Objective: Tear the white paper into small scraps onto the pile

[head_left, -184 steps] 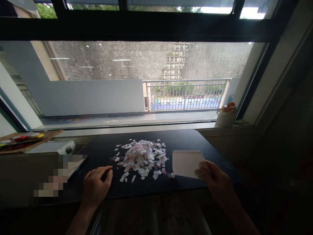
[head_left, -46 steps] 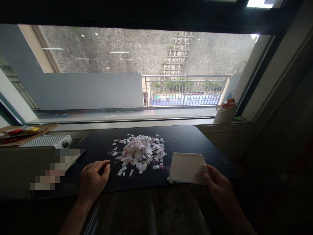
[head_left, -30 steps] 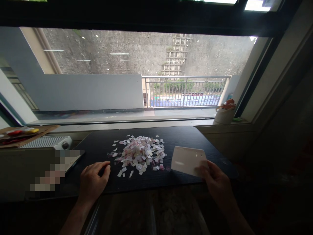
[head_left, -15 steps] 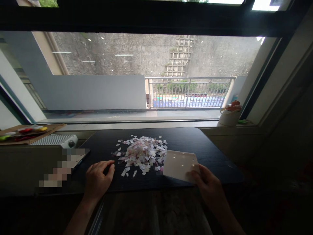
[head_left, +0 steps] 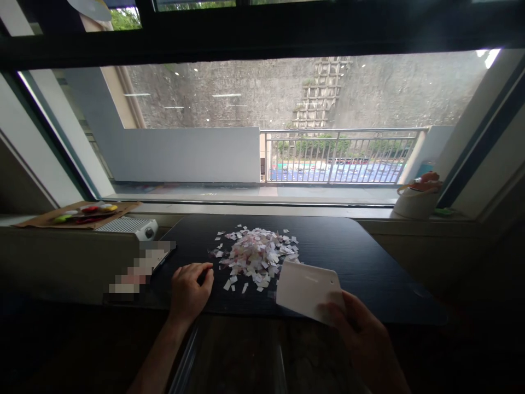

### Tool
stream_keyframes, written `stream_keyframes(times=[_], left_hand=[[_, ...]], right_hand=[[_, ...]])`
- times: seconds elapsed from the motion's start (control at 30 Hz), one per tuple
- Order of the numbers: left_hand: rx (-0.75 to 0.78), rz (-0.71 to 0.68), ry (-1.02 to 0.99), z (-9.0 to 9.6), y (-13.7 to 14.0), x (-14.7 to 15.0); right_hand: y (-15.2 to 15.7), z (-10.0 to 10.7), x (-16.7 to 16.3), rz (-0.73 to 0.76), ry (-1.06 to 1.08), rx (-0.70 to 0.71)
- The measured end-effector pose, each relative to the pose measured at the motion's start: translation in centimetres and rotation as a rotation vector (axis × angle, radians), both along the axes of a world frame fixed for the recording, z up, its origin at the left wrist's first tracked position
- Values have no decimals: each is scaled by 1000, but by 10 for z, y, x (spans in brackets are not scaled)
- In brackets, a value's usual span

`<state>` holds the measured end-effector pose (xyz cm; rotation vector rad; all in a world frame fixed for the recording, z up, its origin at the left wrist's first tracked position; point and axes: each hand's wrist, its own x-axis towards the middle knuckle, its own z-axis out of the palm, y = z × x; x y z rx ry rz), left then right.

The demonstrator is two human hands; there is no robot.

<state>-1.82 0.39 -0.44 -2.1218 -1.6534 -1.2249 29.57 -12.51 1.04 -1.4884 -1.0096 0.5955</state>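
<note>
A loose heap of small cut paper pieces (head_left: 258, 250), mostly white with some pinkish ones, lies on the dark table (head_left: 324, 238). My right hand (head_left: 361, 323) grips a white plastic scraper (head_left: 307, 287), a flat trapezoid plate with a small hole near one corner. The scraper is tilted, its left edge beside the heap's near right side; whether it touches the scraps there I cannot tell. At the table's near left, my left hand (head_left: 192, 287) rests loosely curled, with a gap between thumb and fingers and nothing visible in it. Stray scraps lie to its right.
Left of the table stands a white appliance with a knob (head_left: 150, 232), near a brown board (head_left: 47, 216) bearing colourful items. A white pot (head_left: 416, 201) with orange-brown contents sits on the windowsill (head_left: 287, 209). A pixelated patch covers something at the table's left edge.
The whole view has shifted, so everything appears further right. The scraper has tipped slightly and sits a little lower and nearer against the heap. My left hand keeps its pose.
</note>
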Motion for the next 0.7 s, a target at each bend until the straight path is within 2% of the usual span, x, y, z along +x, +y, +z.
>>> stream_keyframes(times=[0.17,0.33,0.53,0.7], left_hand=[[-1,11,-11,-1,-1,1],[-11,19,-25,-2,-1,2],[-14,18,-23,-2,-2,3],[-9,23,-24,0,-3,4]], right_hand=[[8,-5,0,29,12,-43],[7,-2,-8,118,68,-18],[7,-3,-9,109,108,-44],[9,-8,-11,161,110,-57]])
